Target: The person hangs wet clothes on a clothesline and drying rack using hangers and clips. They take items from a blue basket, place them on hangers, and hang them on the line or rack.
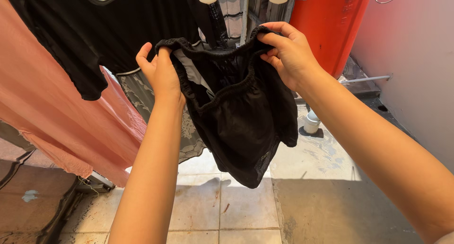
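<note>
I hold a pair of black shorts with an elastic waistband up in front of me. My left hand grips the left end of the waistband. On the right end, my right hand pinches the band between thumb and fingers. The shorts hang down open between both hands, a white inner label showing near my left hand.
A black shirt and a pink cloth hang at the left, with a grey lace-patterned fabric behind. A red tank stands at the back right beside a pink wall. Below lies a tiled floor with a small white pipe cap.
</note>
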